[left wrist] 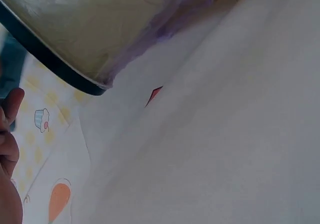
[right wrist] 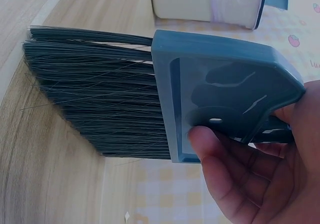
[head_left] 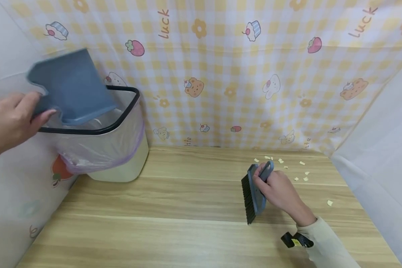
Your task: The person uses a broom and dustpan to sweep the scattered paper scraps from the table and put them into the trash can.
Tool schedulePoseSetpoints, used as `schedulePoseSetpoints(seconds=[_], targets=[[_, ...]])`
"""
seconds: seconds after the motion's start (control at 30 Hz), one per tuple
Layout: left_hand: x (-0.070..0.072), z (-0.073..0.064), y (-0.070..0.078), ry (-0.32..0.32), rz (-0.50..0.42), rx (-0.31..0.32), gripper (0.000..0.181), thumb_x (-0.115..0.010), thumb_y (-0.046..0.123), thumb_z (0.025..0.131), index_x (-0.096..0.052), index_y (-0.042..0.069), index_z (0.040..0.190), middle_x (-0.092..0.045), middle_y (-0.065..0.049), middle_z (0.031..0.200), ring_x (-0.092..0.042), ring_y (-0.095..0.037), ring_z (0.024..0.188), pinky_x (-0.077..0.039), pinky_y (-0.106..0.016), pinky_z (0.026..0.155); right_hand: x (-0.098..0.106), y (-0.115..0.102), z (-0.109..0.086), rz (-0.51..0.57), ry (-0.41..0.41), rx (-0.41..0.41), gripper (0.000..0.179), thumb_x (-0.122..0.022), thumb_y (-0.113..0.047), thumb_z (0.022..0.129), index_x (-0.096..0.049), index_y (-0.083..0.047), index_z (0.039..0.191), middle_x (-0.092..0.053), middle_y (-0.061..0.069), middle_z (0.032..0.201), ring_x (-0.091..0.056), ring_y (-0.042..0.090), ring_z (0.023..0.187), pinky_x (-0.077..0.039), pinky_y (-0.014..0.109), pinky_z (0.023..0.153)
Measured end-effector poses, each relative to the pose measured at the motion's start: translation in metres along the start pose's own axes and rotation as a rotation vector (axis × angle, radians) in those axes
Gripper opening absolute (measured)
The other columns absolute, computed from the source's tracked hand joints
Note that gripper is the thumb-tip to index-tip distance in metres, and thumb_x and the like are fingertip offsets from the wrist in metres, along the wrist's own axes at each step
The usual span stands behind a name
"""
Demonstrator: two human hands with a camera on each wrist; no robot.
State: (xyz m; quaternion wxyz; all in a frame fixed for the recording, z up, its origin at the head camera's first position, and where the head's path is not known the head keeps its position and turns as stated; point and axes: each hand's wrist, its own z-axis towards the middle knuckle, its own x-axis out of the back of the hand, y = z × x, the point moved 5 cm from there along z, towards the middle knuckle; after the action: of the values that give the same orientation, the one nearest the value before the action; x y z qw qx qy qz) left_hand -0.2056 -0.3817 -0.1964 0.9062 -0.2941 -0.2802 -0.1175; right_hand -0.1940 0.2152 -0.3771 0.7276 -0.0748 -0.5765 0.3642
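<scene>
Head view, left hand [head_left: 13, 117]: grips dustpan [head_left: 72, 87], tilted over bin [head_left: 130, 169]; pan blurry, can't tell if loaded; a careless tip could spill past rim [head_left: 87, 131].
Right hand [head_left: 283, 188]: grips brush [head_left: 256, 193]; quick flick could scatter paper scraps [head_left: 306, 179] across desk [head_left: 174, 201].
Bin liner [head_left: 100, 149]: looks loose, pan edge could snag it.
Scraps: right of brush; lone one nearest sleeve [head_left: 331, 243], dragging arm might shift it.

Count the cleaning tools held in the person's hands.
2: a dustpan in the left hand, at the opening of the trash bin, and a hand brush in the right hand, farther right in the head view. None appears hidden.
</scene>
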Motion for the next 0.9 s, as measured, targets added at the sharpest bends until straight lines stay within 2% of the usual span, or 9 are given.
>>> schedulePoseSetpoints(seconds=[0.33,0.5,0.63,0.73,0.9], targets=[[0.0035,0.0052,0.0046,-0.042,0.018,0.021,0.084,-0.017,0.059,0.119,-0.050,-0.017,0.106,-0.049,-0.033,0.067,-0.050,-0.047,0.042,-0.045,-0.054,0.039,0.0012,0.0002,-0.0016,0.006,-0.015,-0.020,0.016,-0.057,-0.013,0.111,-0.061,-0.014,0.096,-0.047,-0.011,0.065,-0.050,0.005,0.054,-0.044,0.028,0.056],[0.0044,0.0050,0.0032,-0.023,0.027,0.041,0.083,-0.018,0.059,0.120,-0.048,-0.016,0.101,-0.045,-0.029,0.063,-0.045,-0.041,0.040,-0.042,-0.052,0.039,0.0015,0.0001,-0.0019,0.004,-0.017,-0.018,0.016,-0.056,-0.013,0.111,-0.061,-0.013,0.096,-0.046,-0.011,0.064,-0.049,0.005,0.053,-0.044,0.028,0.055],[0.0044,0.0027,-0.0008,-0.009,0.039,0.072,0.083,-0.019,0.059,0.119,-0.047,-0.016,0.101,-0.047,-0.033,0.066,-0.050,-0.049,0.045,-0.047,-0.057,0.043,0.0018,0.0005,-0.0023,0.006,-0.018,-0.025,0.015,-0.057,-0.013,0.111,-0.061,-0.013,0.096,-0.047,-0.011,0.064,-0.050,0.005,0.054,-0.045,0.028,0.055],[0.0045,0.0006,-0.0025,-0.040,0.055,0.106,0.091,-0.014,0.064,0.117,-0.048,-0.020,0.106,-0.048,-0.037,0.071,-0.055,-0.054,0.051,-0.053,-0.062,0.051,0.0020,0.0008,-0.0023,0.001,-0.018,-0.026,0.015,-0.058,-0.013,0.111,-0.062,-0.013,0.096,-0.048,-0.011,0.065,-0.050,0.005,0.054,-0.045,0.028,0.056],[0.0056,0.0022,-0.0006,-0.109,0.060,0.143,0.098,-0.004,0.069,0.114,-0.045,-0.019,0.097,-0.040,-0.028,0.066,-0.046,-0.044,0.046,-0.050,-0.057,0.047,0.0018,0.0013,-0.0021,-0.004,-0.018,-0.027,0.015,-0.057,-0.013,0.111,-0.062,-0.013,0.096,-0.047,-0.011,0.064,-0.049,0.005,0.054,-0.044,0.028,0.056]])
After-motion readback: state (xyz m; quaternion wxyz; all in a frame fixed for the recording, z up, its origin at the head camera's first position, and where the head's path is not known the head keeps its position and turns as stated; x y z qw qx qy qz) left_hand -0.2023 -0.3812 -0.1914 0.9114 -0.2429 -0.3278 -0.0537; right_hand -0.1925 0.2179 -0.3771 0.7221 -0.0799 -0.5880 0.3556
